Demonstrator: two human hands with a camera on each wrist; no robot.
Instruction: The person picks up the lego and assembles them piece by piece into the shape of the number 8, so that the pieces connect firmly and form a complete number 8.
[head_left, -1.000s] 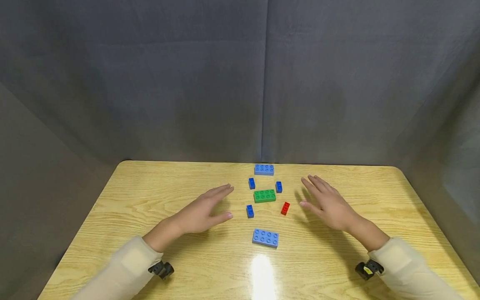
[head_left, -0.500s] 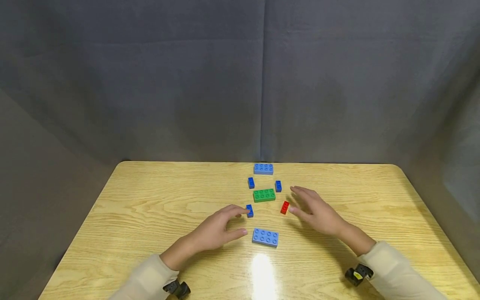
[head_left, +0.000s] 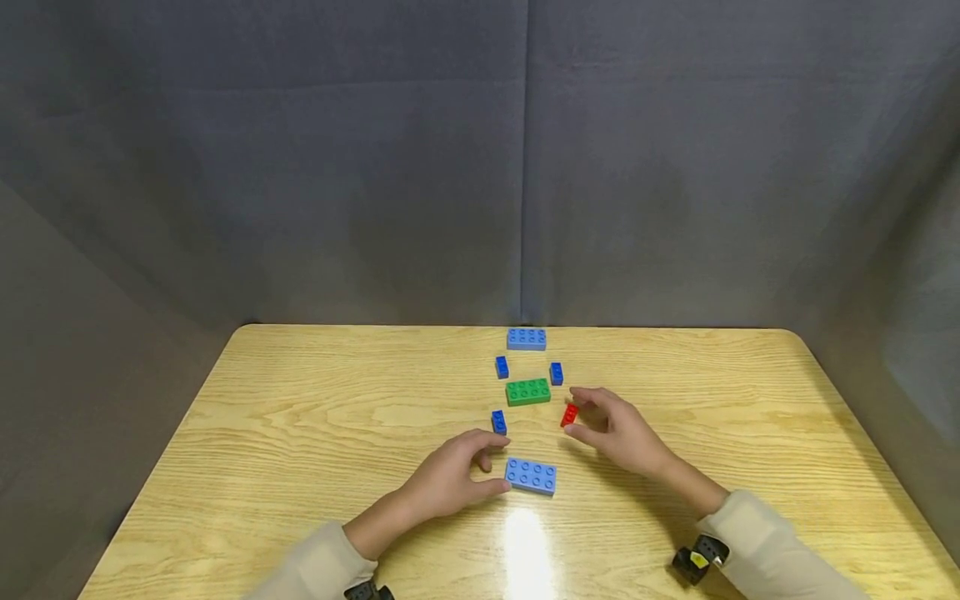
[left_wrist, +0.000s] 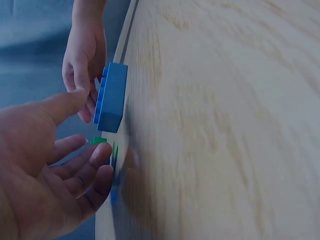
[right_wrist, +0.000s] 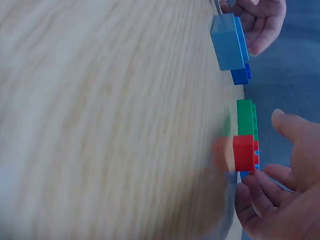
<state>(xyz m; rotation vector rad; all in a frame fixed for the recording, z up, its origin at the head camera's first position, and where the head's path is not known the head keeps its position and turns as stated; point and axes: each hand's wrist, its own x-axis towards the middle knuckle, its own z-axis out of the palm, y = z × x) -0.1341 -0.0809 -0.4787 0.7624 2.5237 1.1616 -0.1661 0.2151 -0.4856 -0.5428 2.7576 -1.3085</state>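
Observation:
In the head view my left hand [head_left: 452, 477] reaches to the left end of the near light-blue toy brick [head_left: 532, 477]. Its thumb tip is right at the brick's edge, with the fingers spread apart and nothing gripped. My right hand [head_left: 621, 432] surrounds the small red brick [head_left: 570, 415] from the right. Seen from the right wrist, the thumb stands well off the red brick [right_wrist: 244, 153], while the fingertips come right up to its far end. A small dark-blue brick [head_left: 498, 422] lies just beyond the left fingertips.
A green brick [head_left: 528, 392] lies mid-table. Behind it are two small dark-blue bricks, one left [head_left: 502, 367] and one right [head_left: 557, 373]. Another light-blue brick [head_left: 527, 339] is near the far edge of the wooden table [head_left: 300, 392]. A grey curtain [head_left: 375, 167] hangs behind.
My left hand has moved right and nearer to me, past the small dark-blue brick to the light-blue one. My right hand has moved left to the red brick. The bricks have stayed put.

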